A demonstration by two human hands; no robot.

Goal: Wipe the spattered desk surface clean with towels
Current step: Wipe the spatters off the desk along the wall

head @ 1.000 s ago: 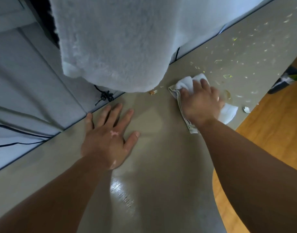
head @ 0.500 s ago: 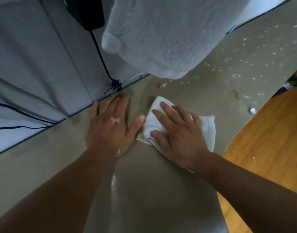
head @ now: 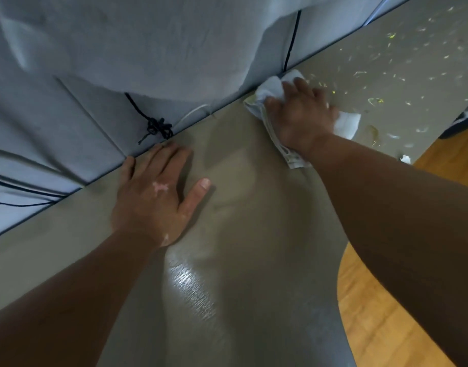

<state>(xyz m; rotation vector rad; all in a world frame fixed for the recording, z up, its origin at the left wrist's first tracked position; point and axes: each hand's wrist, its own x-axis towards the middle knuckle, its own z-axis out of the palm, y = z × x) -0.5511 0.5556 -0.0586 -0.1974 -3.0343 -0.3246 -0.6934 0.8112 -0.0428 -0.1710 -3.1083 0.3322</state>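
A grey-brown desk (head: 248, 234) runs from near me up to the far right. Its far right part is covered with small yellow and white spatters (head: 386, 75), and a brownish smear (head: 374, 132) lies near the right edge. My right hand (head: 301, 112) presses flat on a white towel (head: 346, 124) at the desk's back edge, next to the spatters. The towel sticks out on both sides of the hand. My left hand (head: 158, 197) lies flat on the desk with fingers spread, holding nothing. A wet sheen shows on the near desk surface.
A grey partition wall (head: 68, 115) stands along the desk's back edge, with black cords and a knot (head: 158, 128) hanging on it. A pale fluffy cloth (head: 148, 35) hangs over the wall. Wooden floor (head: 386, 313) lies to the right. A white scrap (head: 405, 158) sits at the desk's right edge.
My right hand has slid the towel from beside my left hand away to the right and back, up to the desk's rear edge. The left hand has stayed flat in place.
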